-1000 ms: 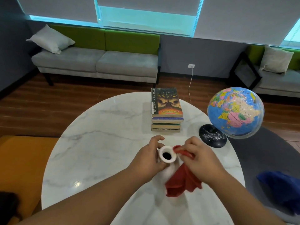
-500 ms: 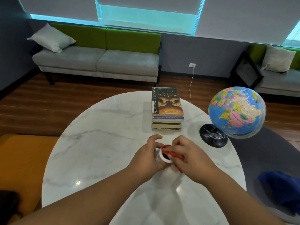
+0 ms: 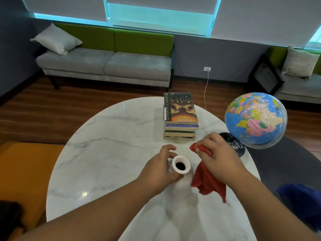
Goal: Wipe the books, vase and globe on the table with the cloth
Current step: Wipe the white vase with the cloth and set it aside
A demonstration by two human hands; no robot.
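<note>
A white vase (image 3: 180, 180) stands upright on the round marble table (image 3: 107, 153), near its front. My left hand (image 3: 159, 166) grips the vase by its neck, fingers curled round it just under the rim. My right hand (image 3: 218, 157) holds a red cloth (image 3: 206, 184) to the right of the vase; the cloth hangs down beside the vase's body. A stack of several books (image 3: 179, 116) lies at the far side of the table. The blue globe (image 3: 255, 119) on its black base (image 3: 234, 144) stands at the right edge, behind my right hand.
A grey and green sofa (image 3: 107, 65) stands against the far wall, another seat (image 3: 298, 84) at the right. An orange surface (image 3: 26, 171) lies left of the table. Something blue (image 3: 300, 197) lies on the dark rug at the right.
My right hand has lifted the cloth off the vase's rim and moved right and away; the cloth now hangs beside the vase. My left hand keeps its grip on the neck.
</note>
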